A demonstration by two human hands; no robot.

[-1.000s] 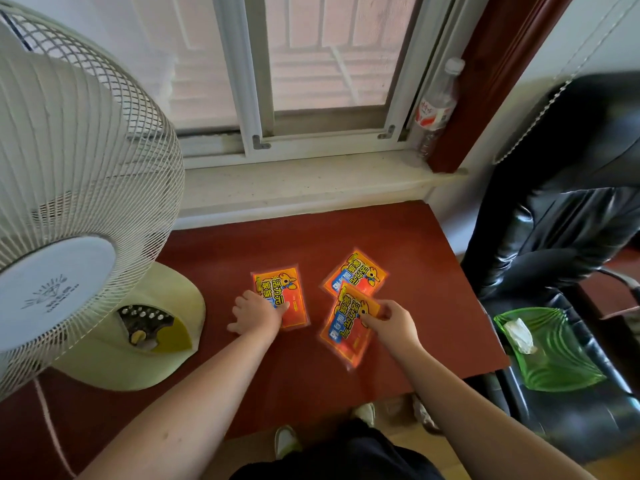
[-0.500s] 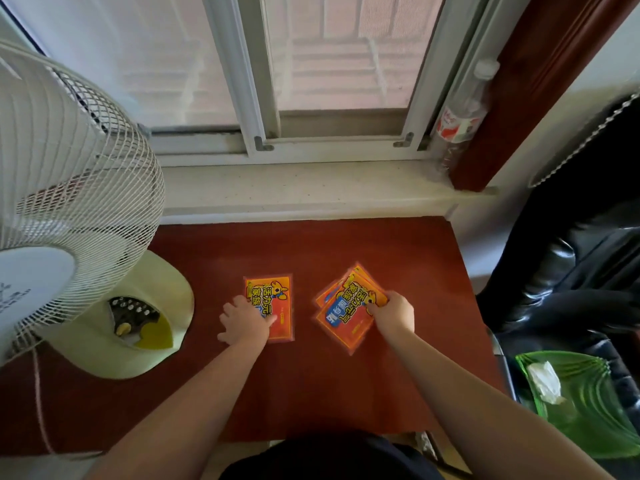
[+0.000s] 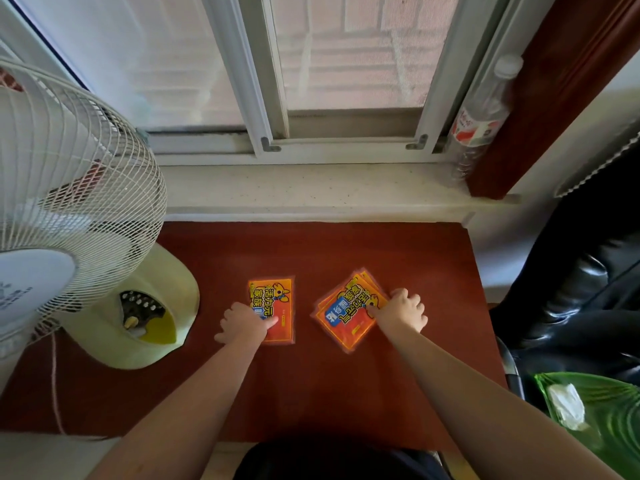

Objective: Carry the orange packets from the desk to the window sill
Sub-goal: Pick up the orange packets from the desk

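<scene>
A white wire-caged fan (image 3: 69, 188) is seen at the left, its pale yellow-green base (image 3: 162, 306) resting on the red-brown surface, with a control panel (image 3: 142, 306) of small buttons set into it. A thin cord (image 3: 55, 386) is seen trailing down beside the base. A clear plastic bottle (image 3: 481, 116) with a white cap and red label is stood upright against the window frame (image 3: 263, 98). A black leather chair (image 3: 571, 289) is placed at the right, and a green glass dish (image 3: 609, 403) holding crumpled white tissue (image 3: 566, 405) is set on it.

sliding window (image 3: 346, 64) | white fan (image 3: 69, 188) | black chair (image 3: 581, 292)
</scene>
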